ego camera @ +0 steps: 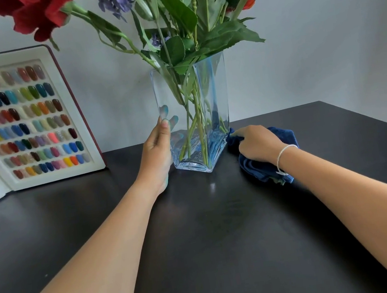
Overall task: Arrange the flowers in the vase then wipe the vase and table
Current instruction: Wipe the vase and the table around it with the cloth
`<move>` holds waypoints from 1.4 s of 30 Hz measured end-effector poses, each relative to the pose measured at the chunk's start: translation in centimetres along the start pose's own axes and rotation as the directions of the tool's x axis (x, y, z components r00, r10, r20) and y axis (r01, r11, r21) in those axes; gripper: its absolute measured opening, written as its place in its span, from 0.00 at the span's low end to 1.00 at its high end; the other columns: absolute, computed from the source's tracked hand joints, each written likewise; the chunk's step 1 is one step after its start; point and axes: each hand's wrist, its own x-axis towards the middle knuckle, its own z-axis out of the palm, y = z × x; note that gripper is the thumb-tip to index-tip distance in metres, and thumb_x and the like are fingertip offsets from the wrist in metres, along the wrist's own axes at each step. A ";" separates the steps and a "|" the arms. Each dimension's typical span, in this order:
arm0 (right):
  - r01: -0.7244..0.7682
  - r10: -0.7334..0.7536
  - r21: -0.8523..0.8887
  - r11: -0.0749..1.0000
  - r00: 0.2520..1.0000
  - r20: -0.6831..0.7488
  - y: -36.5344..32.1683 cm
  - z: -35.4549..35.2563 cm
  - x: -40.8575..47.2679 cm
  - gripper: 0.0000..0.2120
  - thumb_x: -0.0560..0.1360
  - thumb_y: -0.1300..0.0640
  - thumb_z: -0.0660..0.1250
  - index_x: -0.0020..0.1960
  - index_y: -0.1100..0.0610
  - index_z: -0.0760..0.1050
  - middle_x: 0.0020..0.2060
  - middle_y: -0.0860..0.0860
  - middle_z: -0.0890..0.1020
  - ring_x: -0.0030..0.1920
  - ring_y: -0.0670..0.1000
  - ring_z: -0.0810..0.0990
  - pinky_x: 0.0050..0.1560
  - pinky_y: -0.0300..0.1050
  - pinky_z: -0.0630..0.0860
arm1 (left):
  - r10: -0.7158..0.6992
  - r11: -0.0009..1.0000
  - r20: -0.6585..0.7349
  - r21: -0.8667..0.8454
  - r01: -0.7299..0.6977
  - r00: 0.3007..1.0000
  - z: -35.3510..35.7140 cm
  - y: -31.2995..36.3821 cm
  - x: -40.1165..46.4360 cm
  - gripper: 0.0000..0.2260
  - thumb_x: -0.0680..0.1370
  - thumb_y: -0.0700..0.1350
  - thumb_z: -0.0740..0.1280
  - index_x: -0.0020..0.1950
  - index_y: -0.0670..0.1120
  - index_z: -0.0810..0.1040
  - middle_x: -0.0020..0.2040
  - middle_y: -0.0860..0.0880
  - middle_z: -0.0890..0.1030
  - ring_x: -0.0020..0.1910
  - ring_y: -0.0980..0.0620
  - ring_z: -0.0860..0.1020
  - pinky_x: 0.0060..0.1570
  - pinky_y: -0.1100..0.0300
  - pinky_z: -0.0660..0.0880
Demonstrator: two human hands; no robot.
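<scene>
Single head-worn view: faces forward and down, close over the counter [225, 229], toward the wall [309, 41].

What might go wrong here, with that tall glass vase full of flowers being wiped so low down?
1. The vase is tall and top-heavy with flowers. The right hand presses the blue cloth against its base, so a hard push might tip it.
2. Only the left hand steadies the smooth glass; that grip may slip.
3. If it slid left, it might hit the colour sample board.
</scene>
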 end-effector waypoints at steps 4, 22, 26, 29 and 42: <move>0.072 -0.072 0.014 0.997 0.997 0.027 0.0 0.0 -1.2 0.20 0.73 0.66 0.55 0.61 0.56 0.74 0.60 0.58 0.78 0.56 0.58 0.76 0.54 0.48 0.73 | -0.005 1.000 -0.013 -0.004 0.004 1.000 0.0 0.0 0.1 0.11 0.80 0.53 0.52 0.59 0.68 0.66 0.63 0.56 0.75 0.65 0.49 0.74 0.70 0.46 0.64; 0.261 0.087 0.883 0.390 0.944 -0.318 -3.0 -2.5 -2.6 0.18 0.76 0.65 0.56 0.50 0.44 0.77 0.46 0.49 0.83 0.48 0.50 0.80 0.54 0.47 0.76 | -0.006 1.000 0.015 -0.001 0.006 1.000 -0.4 0.2 0.0 0.12 0.69 0.63 0.58 0.51 0.72 0.73 0.58 0.63 0.77 0.69 0.51 0.69 0.72 0.45 0.59; 0.422 -0.094 0.727 0.541 0.890 -0.447 -5.0 -0.4 -2.4 0.22 0.77 0.67 0.54 0.68 0.54 0.67 0.65 0.43 0.69 0.63 0.35 0.64 0.59 0.19 0.60 | -0.006 1.000 0.037 0.008 0.006 0.999 -0.7 0.0 0.0 0.14 0.68 0.65 0.58 0.52 0.75 0.72 0.59 0.65 0.77 0.70 0.52 0.68 0.72 0.44 0.58; 0.433 -0.161 0.645 0.630 0.885 -0.437 -3.7 0.8 -3.3 0.23 0.76 0.70 0.55 0.68 0.55 0.67 0.64 0.40 0.66 0.63 0.34 0.62 0.57 0.16 0.56 | -0.014 1.000 0.028 0.019 0.014 1.000 -0.6 0.0 0.1 0.14 0.68 0.65 0.58 0.53 0.74 0.71 0.61 0.63 0.76 0.70 0.52 0.67 0.73 0.44 0.58; 0.266 -0.076 0.648 0.714 0.949 -0.305 -3.5 -0.1 -5.8 0.21 0.76 0.66 0.54 0.64 0.51 0.73 0.57 0.50 0.81 0.38 0.44 0.81 0.33 0.29 0.74 | 0.005 0.999 0.019 0.032 -0.005 1.000 -0.7 0.1 -0.1 0.13 0.69 0.64 0.58 0.53 0.72 0.71 0.64 0.58 0.75 0.69 0.51 0.70 0.72 0.46 0.60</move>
